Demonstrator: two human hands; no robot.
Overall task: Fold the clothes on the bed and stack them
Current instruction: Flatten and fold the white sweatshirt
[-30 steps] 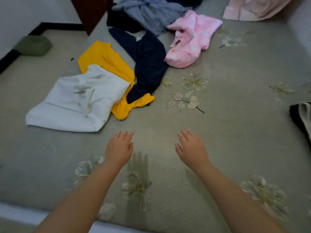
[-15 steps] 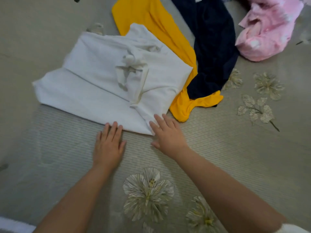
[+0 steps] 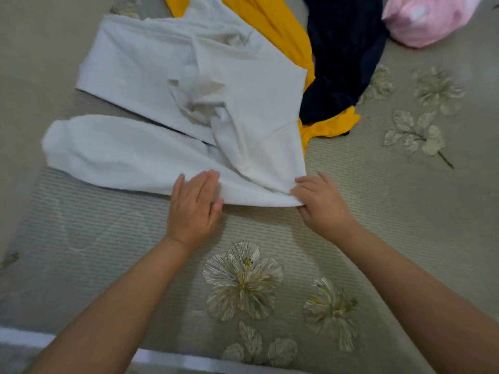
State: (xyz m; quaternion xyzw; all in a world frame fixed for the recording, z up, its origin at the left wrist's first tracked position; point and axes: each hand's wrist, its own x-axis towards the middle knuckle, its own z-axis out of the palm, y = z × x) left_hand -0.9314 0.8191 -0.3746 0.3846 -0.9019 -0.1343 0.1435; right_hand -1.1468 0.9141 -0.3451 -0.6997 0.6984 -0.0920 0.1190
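A white garment (image 3: pixel 151 76) lies spread on the bed, its drawstring bunched in the middle and one leg stretching left. My left hand (image 3: pixel 195 207) lies flat with straight fingers on the garment's near edge. My right hand (image 3: pixel 321 202) pinches the near right corner of the white cloth between thumb and curled fingers. Behind the white piece lie a yellow garment (image 3: pixel 272 20), a navy garment (image 3: pixel 343 49) and a pink garment (image 3: pixel 424 17) at the top right.
The bed (image 3: pixel 405 211) has a grey-green cover with embroidered flowers. Its near edge, with a white strip (image 3: pixel 24 338), runs along the bottom of the view. The cover continues bare to the right of my right arm.
Both hands moved forward onto the white garment's near edge. My right hand took hold of its corner, and the cloth shifted, with one leg now pulled apart to the left.
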